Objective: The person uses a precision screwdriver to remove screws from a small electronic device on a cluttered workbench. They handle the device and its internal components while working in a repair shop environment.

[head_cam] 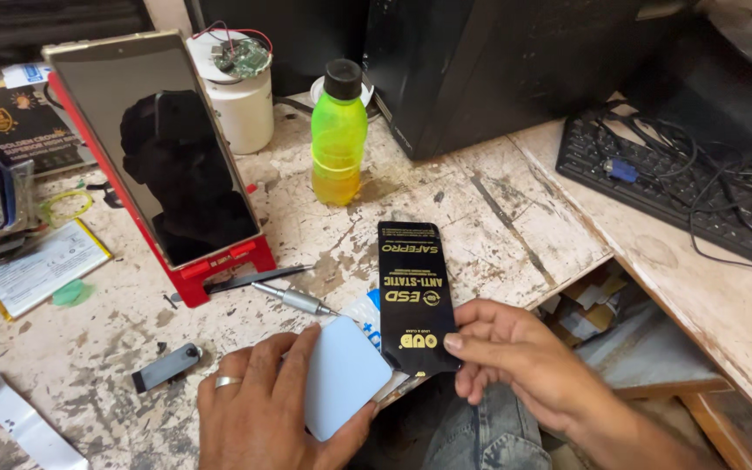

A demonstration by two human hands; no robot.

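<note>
At the bottom centre of the frame, the left hand (258, 409), ring on one finger, grips a pale blue-white flat panel (344, 376), fingers curled round its edge to steady it. The right hand (515, 352) pinches the lower end of a black anti-static pouch (414, 296) lying flat on the worn worktable (480, 218). Just above lie a precision screwdriver (293, 298) and, propped on a red stand (219, 261), a tablet (154, 144).

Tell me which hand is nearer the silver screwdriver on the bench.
Left. The left hand, holding a pale blue card, sits just below the silver screwdriver. The right hand pinches a black pouch further right.
</note>
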